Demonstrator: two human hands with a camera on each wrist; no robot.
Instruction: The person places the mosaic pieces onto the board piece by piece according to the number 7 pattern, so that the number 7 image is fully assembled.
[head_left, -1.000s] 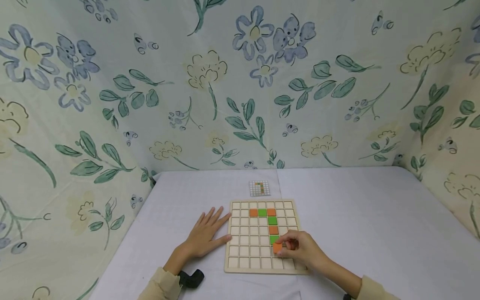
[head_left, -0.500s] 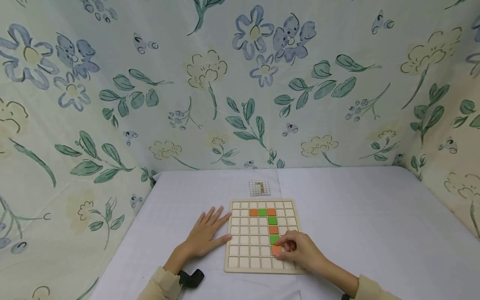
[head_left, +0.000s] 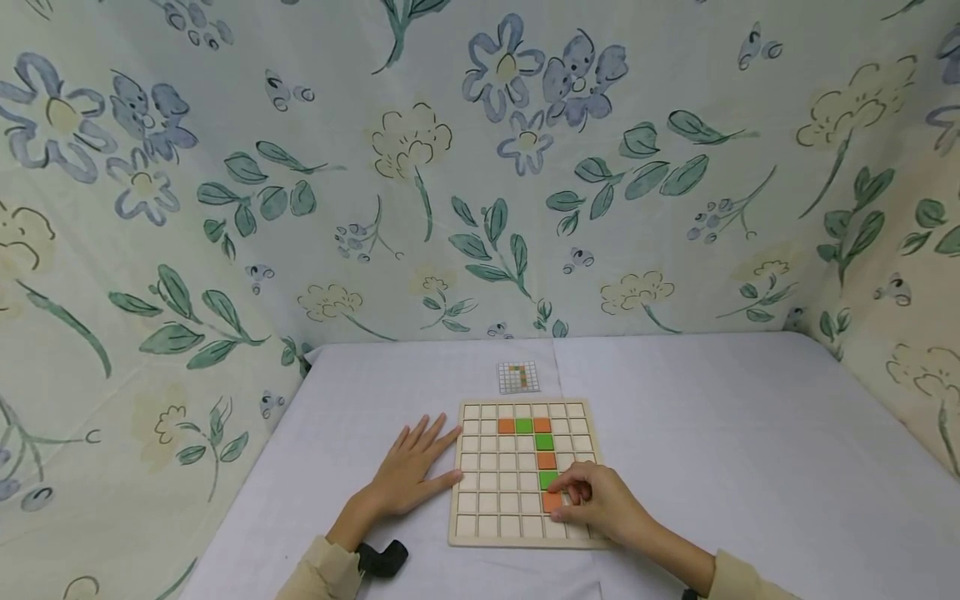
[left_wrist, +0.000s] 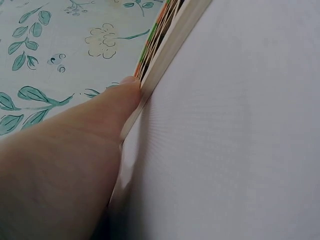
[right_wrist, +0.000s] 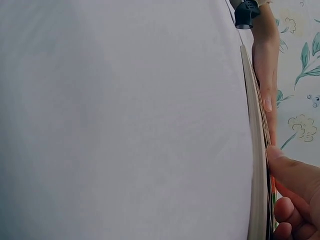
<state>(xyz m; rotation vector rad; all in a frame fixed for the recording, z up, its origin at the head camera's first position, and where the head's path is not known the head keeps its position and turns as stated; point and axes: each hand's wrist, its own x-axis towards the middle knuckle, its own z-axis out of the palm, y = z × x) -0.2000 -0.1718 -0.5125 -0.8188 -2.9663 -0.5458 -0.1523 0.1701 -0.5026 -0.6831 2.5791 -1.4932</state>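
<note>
A square wooden grid board [head_left: 488, 502] lies on the white cloth. My left hand [head_left: 408, 477] rests flat beside it, fingers spread, with thumb and a fingertip at the board's left edge; its thumb [left_wrist: 120, 100] also meets the board's side in the left wrist view. With thumb and index finger at its edges, my right hand [head_left: 606, 502] pinches an orange tile [head_left: 551, 502], which lies in a cell in the column's lowest filled place. Above it run a green tile [head_left: 548, 480], another orange tile [head_left: 546, 460] and a green one, under a top row of orange, green, orange.
Behind the board lies a small pattern card [head_left: 518, 377] with a coloured grid. White cloth [head_left: 712, 433] covers the table. Floral fabric [head_left: 420, 250] hangs at the back and sides. A black wrist device [head_left: 384, 558] sits by the left sleeve.
The orange tile in my right hand has gone down from a tilted position above the cell to lying flat in it. My left hand has stayed in place.
</note>
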